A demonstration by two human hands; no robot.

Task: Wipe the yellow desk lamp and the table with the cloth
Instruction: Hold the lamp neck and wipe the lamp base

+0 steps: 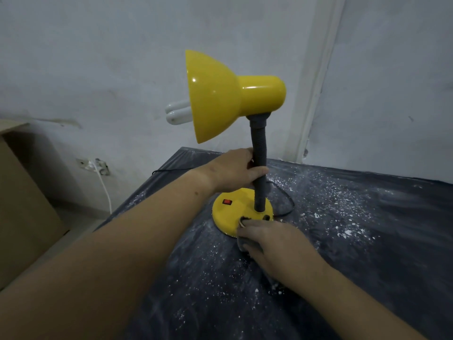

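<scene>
Head view puts your left hand (235, 168) at centre frame, fingers and thumb wrapped round the grey flexible neck (257, 136) of the yellow desk lamp (259, 93), roughly midway between shade and base. Just below and right of it, your right hand (267, 241) is bunched over the dark cloth (242, 245), pinching it and pressing it onto the near rim of the round base (228, 217); most of the cloth is hidden under your palm. That neck is ribbed, so it should give good purchase, but it will likely bend rather than brace, so steady it low and do not lean on it. The base looks like the heavy part and sits flat on the table (367, 229). The glossy shade (213, 99), in the upper middle of the frame, is probably thin, light and slippery, and it makes the lamp top-heavy. Hold it by the narrow collar at the back when you wipe it. The white bulb (177, 111) pokes out of the shade's mouth toward the left and is the fragile piece, so stay off it. Go lightly round the red switch (227, 201) on the base. A black cord (287, 202) loops behind the base and could snag the cloth. White dust and flecks cover the dark tabletop across the right and lower frame, not yet wiped.
</scene>
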